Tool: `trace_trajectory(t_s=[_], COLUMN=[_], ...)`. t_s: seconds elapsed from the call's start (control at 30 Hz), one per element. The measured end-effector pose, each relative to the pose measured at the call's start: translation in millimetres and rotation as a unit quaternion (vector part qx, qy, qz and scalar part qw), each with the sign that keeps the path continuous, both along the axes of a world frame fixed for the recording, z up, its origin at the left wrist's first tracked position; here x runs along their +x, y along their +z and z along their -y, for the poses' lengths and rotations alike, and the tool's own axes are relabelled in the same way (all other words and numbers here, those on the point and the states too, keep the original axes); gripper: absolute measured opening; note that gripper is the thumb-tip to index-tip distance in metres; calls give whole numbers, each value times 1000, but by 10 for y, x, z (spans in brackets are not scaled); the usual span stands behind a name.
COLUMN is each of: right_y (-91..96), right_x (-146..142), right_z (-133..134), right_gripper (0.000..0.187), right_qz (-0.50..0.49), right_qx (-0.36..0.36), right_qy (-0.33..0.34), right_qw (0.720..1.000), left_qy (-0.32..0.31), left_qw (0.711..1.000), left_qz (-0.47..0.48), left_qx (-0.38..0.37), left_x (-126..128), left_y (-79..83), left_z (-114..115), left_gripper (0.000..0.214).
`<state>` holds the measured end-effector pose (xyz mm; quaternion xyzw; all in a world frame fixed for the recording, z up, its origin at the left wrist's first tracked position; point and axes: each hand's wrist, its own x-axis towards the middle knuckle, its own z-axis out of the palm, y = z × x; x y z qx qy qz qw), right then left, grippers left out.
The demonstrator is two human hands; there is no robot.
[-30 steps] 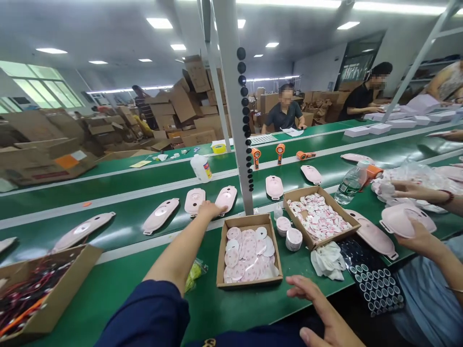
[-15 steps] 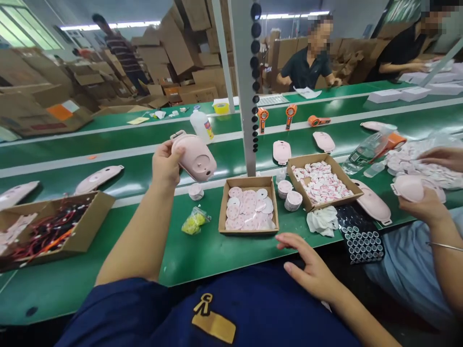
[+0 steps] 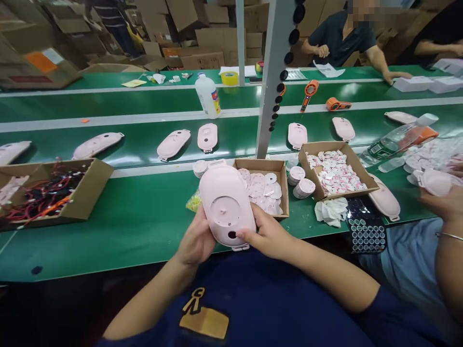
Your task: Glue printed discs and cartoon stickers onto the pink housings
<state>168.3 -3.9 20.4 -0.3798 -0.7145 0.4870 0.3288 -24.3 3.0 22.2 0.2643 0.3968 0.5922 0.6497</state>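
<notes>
A pale pink oval plastic casing (image 3: pixel 226 197), with a round recess and a dark hole near its lower end, is held upright in front of my chest. My left hand (image 3: pixel 198 236) grips its left edge. Along the lower right edge my right hand (image 3: pixel 265 231) holds it too, the thumb beside the dark hole. Just behind the casing stands a shallow cardboard box (image 3: pixel 285 193) of round pink and white discs (image 3: pixel 265 190). A small bag of yellow-green bits (image 3: pixel 193 201) is partly hidden behind the casing.
More pink casings (image 3: pixel 207 137) lie along the green belt (image 3: pixel 144 144). To the left is a box of wires (image 3: pixel 90 193); to the right, a box of printed pieces (image 3: pixel 336 173). A metal post (image 3: pixel 265 96) rises ahead. A co-worker's hand (image 3: pixel 444 197) holds a casing at right.
The casing has come down and toward me from over the belt in my left hand. My right hand, empty before, now grips it as well. The view has tilted downward.
</notes>
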Motion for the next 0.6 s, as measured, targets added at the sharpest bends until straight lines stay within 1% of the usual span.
trace_trajectory(t_s=[0.03,0.07,0.1,0.13,0.17,0.2,0.23,0.27,0.37,0.47,0.53,0.6], right_y=[16,33,48,56,51,31,-5,-53,-223,-331,-347,-327], right_x=[31,69,106,136,153,151,128,88,-85,-182,-158,-77], right_z=[-77,-174,-289,-416,-550,-680,-801,-903,-1076,-1084,-1057,-1034], right_gripper=[52,42,37,38,38,36,34,33,30,25,21,18], right_qz=[49,123,205,284,347,389,411,421,456,489,505,515], right_qx=[18,44,76,107,135,157,174,189,235,256,265,272], right_qy=[20,37,42,34,14,-6,-11,3,85,134,144,141], right_qw=[998,991,975,952,928,908,895,887,854,823,808,800], left_qy=[11,35,65,92,115,131,142,146,129,88,56,24], left_qw=[999,997,994,991,988,986,985,985,988,993,995,996], left_qz=[-5,-8,-7,-3,1,4,3,2,1,3,3,7], left_qx=[-38,-69,-90,-101,-103,-99,-93,-89,-87,-81,-80,-80], left_x=[-7,-14,-24,-40,-61,-87,-115,-142,-190,-188,-176,-164], left_y=[-70,-129,-175,-207,-228,-239,-245,-246,-245,-247,-251,-263], left_z=[22,33,35,31,23,15,9,6,24,66,94,111], left_gripper=[58,56,55,54,54,55,54,52,47,50,52,55])
